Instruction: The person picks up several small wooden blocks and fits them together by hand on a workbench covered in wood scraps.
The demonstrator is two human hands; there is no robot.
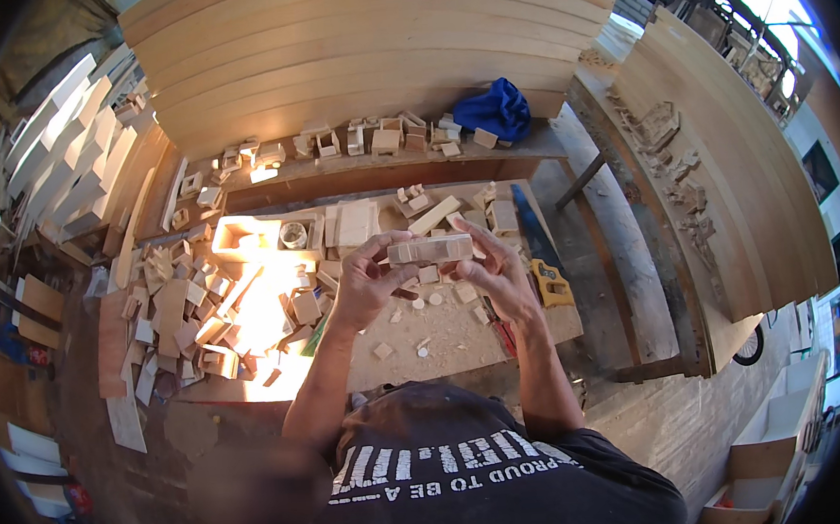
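Observation:
A small, pale rectangular block (431, 251), apparently wood, is held level above the workbench (408, 365). My left hand (367, 283) grips its left end between thumb and fingers. At the other end, the fingers and thumb of my right hand (499, 274) close round it. Below my hands, small wood offcuts and chips lie on the bench. To the right of my right hand is a handsaw (551, 284) with a yellow handle and a dark blade.
Wood offcuts (166, 314) are heaped on the left, beside a wooden box (243, 237) and a round tin (293, 235). Behind, a shelf (336, 178) carries several small wooden pieces and a blue cloth (495, 111). Stacked boards (725, 172) stand to the right.

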